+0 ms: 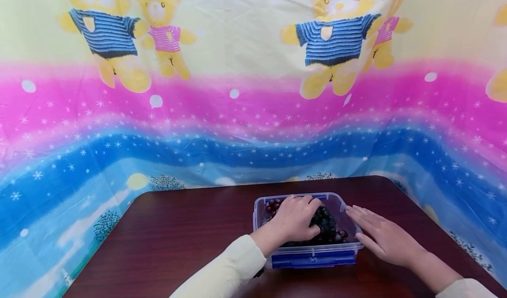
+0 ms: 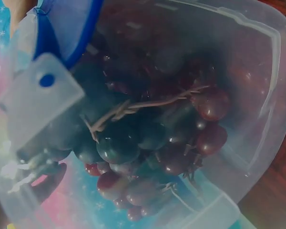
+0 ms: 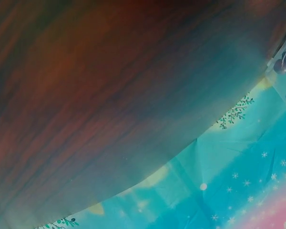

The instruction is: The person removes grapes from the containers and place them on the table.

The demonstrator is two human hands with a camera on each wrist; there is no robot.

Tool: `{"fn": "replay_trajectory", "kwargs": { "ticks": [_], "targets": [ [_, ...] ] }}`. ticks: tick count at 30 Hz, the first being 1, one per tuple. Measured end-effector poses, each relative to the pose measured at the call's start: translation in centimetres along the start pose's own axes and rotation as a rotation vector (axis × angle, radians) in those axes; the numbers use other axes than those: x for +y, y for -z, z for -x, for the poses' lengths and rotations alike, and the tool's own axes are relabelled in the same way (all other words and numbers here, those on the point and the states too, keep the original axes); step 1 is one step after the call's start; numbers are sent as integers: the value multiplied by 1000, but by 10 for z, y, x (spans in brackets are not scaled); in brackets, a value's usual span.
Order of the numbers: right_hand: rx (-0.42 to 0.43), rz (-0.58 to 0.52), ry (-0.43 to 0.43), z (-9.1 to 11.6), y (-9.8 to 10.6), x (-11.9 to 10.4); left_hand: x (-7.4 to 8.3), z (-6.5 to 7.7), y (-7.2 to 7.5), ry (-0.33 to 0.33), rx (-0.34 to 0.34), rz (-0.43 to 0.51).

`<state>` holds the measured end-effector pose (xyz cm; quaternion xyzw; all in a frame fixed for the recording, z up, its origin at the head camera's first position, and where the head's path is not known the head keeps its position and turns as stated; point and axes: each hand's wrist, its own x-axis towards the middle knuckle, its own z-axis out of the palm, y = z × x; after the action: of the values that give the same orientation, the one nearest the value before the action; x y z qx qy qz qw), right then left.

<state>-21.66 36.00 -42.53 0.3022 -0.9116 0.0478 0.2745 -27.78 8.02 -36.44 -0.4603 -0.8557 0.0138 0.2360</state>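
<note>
A clear plastic container [image 1: 259, 227] with blue latches holds dark grapes [image 1: 326, 229] and some redder grapes [image 1: 271, 206] near its left side. My left hand [image 1: 295, 218] reaches in from the left. Its fingers bend down over the dark grapes, with the thumb on the near side, and the fingertips are hidden. Seen close in the left wrist view, grapes [image 2: 119, 145] hang on a brown stem [image 2: 138, 105] beside a blue latch [image 2: 71, 28]. My right hand [image 1: 390, 238] lies along the container's right wall, fingers nearly straight, fingertips at the rim.
The container stands on a dark red-brown wooden table [image 1: 190, 232] with rounded back corners. Behind and beside the table hangs a cloth [image 1: 237, 113] printed with bears and snowflakes. The right wrist view mostly takes in the tabletop [image 3: 86, 105] and its curved edge.
</note>
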Motion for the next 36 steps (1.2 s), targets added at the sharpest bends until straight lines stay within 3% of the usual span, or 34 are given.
{"fn": "replay_trajectory", "kwargs": {
  "ticks": [9, 15, 31, 36],
  "targets": [
    [12, -7, 1, 0, -1, 0, 2, 4, 8, 16, 169, -6],
    [13, -10, 2, 1, -1, 1, 2, 6, 12, 5, 242, -46],
    [19, -3, 4, 1, -1, 1, 1, 7, 24, -103, 374, -173],
    [19, -2, -1, 1, -1, 1, 1, 8, 28, -131, 338, -220]
  ]
}}
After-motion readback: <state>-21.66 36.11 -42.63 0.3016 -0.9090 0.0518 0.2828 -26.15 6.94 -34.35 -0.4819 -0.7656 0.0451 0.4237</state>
